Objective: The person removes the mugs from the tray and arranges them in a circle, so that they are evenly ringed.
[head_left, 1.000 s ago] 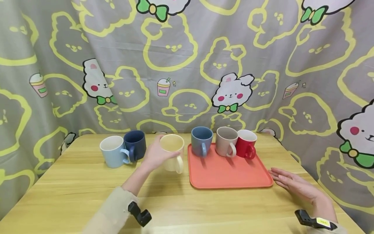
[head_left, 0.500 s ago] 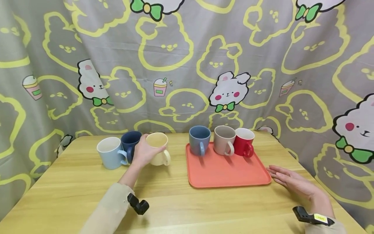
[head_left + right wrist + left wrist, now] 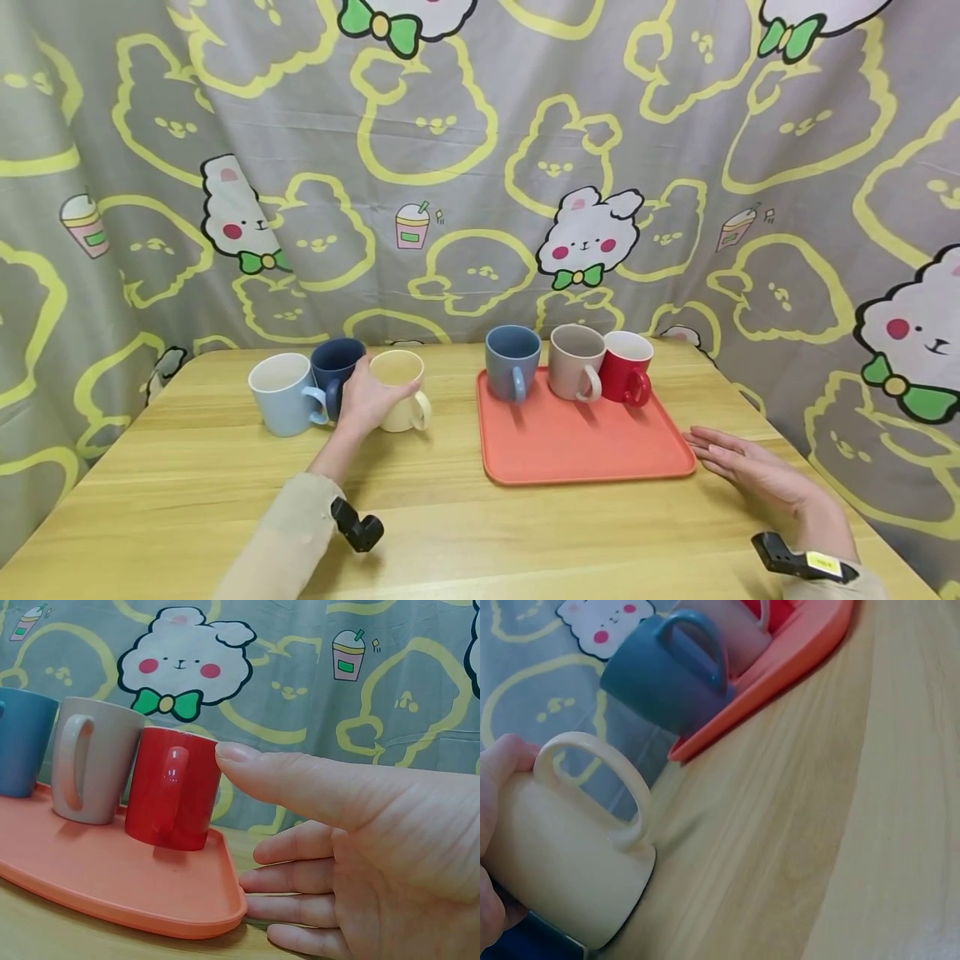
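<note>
My left hand [image 3: 367, 398] grips a cream-yellow mug [image 3: 401, 392] around its body, thumb across the near side. In the left wrist view the mug [image 3: 574, 859] is upright, its base at the wooden table and its handle facing the tray. Just left of that hand stand a navy mug [image 3: 337, 360], partly hidden, and a light blue mug [image 3: 281, 396]. My right hand [image 3: 757, 471] is held with straight fingers at the right edge of the coral tray [image 3: 585, 454]. In the right wrist view its fingertips [image 3: 259, 881] are right at the tray's corner.
Along the tray's back part stand a blue mug [image 3: 510, 362], a beige mug [image 3: 573, 362] and a red mug [image 3: 626, 367]. A patterned curtain [image 3: 465, 167] hangs behind the wooden table [image 3: 450, 533].
My left hand has carried the cream-yellow mug leftward, away from the tray, and lowered it beside the navy mug. The right hand has stayed at the tray's edge.
</note>
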`<state>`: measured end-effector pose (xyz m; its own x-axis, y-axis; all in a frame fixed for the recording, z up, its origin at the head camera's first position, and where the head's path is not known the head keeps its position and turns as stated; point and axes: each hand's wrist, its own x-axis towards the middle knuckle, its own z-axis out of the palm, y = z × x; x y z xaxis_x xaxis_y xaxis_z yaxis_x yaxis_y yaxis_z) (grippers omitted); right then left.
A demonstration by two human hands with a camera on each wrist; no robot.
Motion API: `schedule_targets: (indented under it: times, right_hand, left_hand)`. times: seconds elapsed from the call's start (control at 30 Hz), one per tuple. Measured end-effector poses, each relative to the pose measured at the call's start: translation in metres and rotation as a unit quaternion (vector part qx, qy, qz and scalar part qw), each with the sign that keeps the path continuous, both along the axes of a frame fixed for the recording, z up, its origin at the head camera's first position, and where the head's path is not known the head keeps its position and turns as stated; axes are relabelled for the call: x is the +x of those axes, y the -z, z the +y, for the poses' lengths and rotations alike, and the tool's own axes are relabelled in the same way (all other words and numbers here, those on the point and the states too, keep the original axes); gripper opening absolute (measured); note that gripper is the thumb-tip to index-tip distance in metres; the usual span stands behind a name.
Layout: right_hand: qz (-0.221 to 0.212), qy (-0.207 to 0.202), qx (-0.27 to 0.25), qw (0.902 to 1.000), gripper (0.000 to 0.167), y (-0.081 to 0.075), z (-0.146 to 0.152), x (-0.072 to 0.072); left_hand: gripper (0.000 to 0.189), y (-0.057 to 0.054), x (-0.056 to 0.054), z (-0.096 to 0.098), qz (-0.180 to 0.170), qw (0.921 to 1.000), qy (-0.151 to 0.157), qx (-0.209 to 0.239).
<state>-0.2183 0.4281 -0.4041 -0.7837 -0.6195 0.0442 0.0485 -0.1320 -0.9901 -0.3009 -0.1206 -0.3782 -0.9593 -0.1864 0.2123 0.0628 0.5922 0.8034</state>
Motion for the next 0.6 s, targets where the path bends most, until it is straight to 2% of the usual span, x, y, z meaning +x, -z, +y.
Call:
schedule_targets:
  times: [0.2,0.33,0.47,0.6]
  right_hand:
    - [0.015,0.025,0.036,0.9989,0.056,0.001,0.000,0.000]
    - [0.020,0.036,0.057,0.9975,0.055,0.001,0.001,0.001]
    - [0.020,0.027,0.053,0.9980,0.055,0.000,0.000,0.001]
    - [0.021,0.028,0.060,0.9976,0.059,0.000,-0.001,0.000]
  left_hand:
    - [0.091,0.001,-0.001,0.000,-0.015,0.9998,0.004,0.009]
    - [0.093,-0.003,0.001,0.003,-0.013,0.9999,0.004,0.006]
    - [0.090,-0.003,0.006,0.009,0.011,0.9996,-0.027,-0.001]
    - [0.087,-0.002,0.011,0.012,0.021,0.9976,-0.065,0.002]
